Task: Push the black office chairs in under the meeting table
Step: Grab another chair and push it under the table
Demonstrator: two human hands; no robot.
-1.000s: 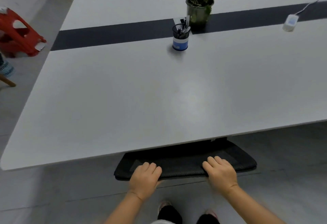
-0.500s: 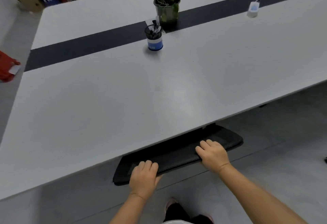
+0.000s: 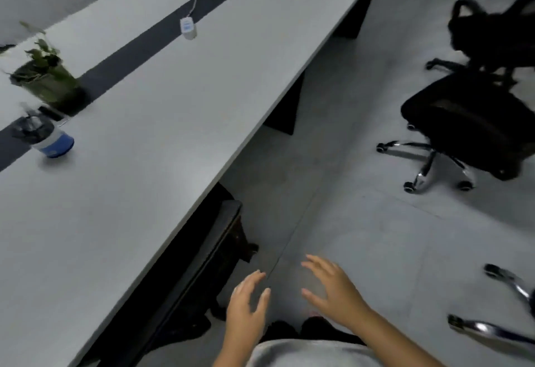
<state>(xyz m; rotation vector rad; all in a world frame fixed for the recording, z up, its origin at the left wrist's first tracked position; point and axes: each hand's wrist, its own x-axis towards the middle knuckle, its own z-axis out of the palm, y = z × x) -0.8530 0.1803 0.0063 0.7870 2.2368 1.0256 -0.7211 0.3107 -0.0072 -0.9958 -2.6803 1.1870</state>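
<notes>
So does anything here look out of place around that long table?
Yes. One black mesh office chair stands out on the grey floor, well apart from the white meeting table, turned askew rather than tucked under. Chrome chair legs also poke in at the lower right. Nothing looks spilled.

Both bare forearms reach forward from the bottom edge. The left hand (image 3: 246, 307) hangs in the air, palm down, its fingers straight and slightly spread, gripping nothing. The right hand (image 3: 333, 291) is just beside it (a narrow gap between them), fingers splayed wide and thumb stretched out toward the left, also holding nothing.
</notes>
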